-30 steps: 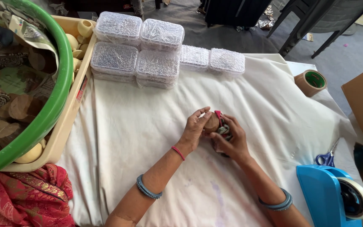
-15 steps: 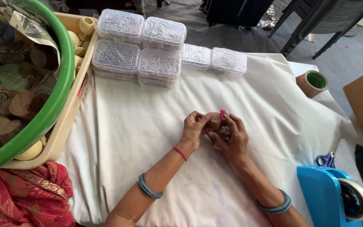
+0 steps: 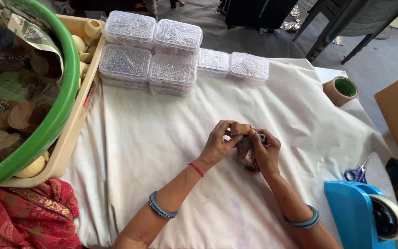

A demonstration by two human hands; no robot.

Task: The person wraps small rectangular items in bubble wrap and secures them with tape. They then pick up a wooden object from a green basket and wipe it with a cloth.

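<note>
Both hands meet near the middle of the desk (image 3: 162, 152), which is draped in a cream cloth. The left hand (image 3: 218, 144) pinches a small tan wooden piece (image 3: 241, 128) between thumb and fingertips, its grip closed on the piece. The right hand (image 3: 267, 153) is curled around a dark, patterned bundle of fabric (image 3: 246, 153), its grip closed on that, and its fingertips touch the wooden piece too. The piece sits just above the bundle, touching it. At the far edge stand stacked clear plastic boxes (image 3: 149, 60). A green tub (image 3: 56, 115) lies at the left, a roll of brown tape (image 3: 341, 91) at the far right, and a blue tape dispenser (image 3: 360, 216) at the near right with blue scissors (image 3: 357, 173) just beyond it.
</note>
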